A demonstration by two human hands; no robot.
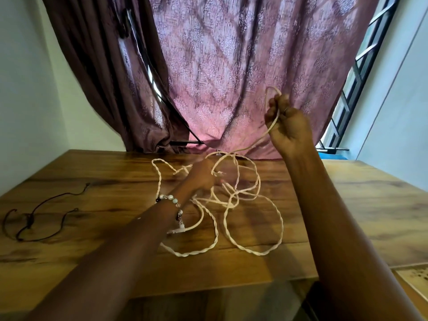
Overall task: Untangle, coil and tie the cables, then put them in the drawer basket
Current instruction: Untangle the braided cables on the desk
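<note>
Cream twisted cable point(231, 205) tangled on wooden table point(347, 205). One strand pinched, lifted by right hand point(289, 126). Left hand point(201, 177) pressed among loops, grip unclear. Strand best drawn slowly, crossings freed one at a time, knots kept slack.

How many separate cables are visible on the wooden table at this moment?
2. The cream twisted cable lies tangled mid-table, one strand lifted by the right hand. The dark thin cable lies at the left edge. More may be hidden.
</note>
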